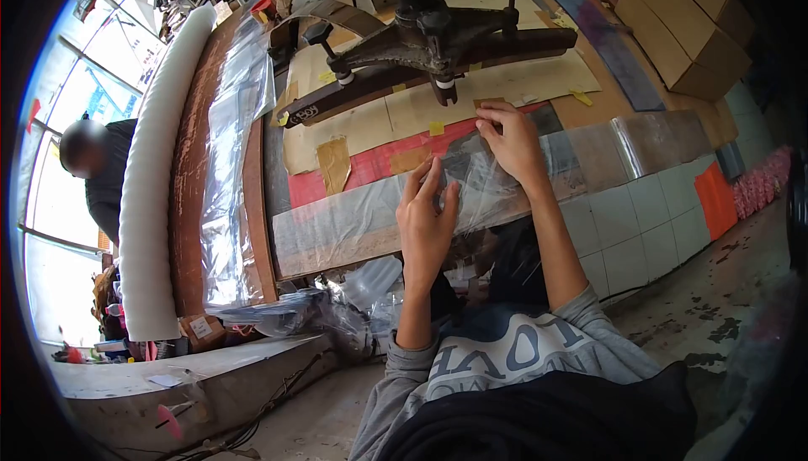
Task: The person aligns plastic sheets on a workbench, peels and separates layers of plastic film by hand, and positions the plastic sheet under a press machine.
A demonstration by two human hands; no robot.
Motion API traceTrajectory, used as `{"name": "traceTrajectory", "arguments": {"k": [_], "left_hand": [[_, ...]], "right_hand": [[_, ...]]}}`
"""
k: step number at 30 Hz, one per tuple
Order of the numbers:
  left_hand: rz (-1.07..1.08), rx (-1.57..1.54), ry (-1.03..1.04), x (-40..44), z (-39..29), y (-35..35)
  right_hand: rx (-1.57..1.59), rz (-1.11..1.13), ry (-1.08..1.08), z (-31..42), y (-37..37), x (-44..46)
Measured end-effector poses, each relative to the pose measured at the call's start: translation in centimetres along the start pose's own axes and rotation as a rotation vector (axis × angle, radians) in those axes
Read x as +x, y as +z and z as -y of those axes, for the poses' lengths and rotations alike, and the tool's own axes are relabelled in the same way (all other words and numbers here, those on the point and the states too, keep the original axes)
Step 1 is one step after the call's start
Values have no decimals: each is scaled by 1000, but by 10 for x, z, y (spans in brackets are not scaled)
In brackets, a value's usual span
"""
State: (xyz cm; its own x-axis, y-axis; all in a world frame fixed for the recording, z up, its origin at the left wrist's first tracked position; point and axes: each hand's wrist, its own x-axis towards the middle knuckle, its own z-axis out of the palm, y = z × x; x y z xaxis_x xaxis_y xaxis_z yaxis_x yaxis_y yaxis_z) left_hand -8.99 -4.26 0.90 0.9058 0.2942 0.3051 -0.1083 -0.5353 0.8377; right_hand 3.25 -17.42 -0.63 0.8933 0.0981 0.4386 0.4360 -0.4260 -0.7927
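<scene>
Clear film (345, 234) lies lengthwise left-to-right near left hand (426, 224) and right hand (515, 148).

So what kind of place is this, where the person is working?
It looks like a small workshop, maybe for packing or making things. There's a heavy metal machine over the worktable, a big white roll and some cardboard boxes.

Head-worn; facing forward, down
</scene>
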Motion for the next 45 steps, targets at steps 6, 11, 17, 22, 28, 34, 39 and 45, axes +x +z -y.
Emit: {"name": "traceTrajectory", "arguments": {"k": [6, 11, 17, 22, 28, 34, 39, 45], "left_hand": [[8, 3, -12, 0, -2, -1], [-1, 6, -20, 0, -3, -1], [-41, -25, -45, 2, -2, 2], [-27, 0, -53, 1, -3, 0], [-36, 49, -27, 1, -4, -1], [-77, 62, 5, 2, -5, 3], [-93, 77, 49, -1, 0, 4], [-22, -9, -23, 1, -1, 0]], "right_hand": [[-25, 4, -18, -3, 1, 1], [-40, 79, 64, 2, -2, 3], [-74, 61, 21, 0, -1, 4], [-66, 61, 3, -2, 2, 3], [-76, 47, -39, 0, 2, 3], [-41, 62, -12, 2, 1, 4], [-35, 119, 42, 4, -2, 3], [155, 144, 66, 19, -17, -13]]}}
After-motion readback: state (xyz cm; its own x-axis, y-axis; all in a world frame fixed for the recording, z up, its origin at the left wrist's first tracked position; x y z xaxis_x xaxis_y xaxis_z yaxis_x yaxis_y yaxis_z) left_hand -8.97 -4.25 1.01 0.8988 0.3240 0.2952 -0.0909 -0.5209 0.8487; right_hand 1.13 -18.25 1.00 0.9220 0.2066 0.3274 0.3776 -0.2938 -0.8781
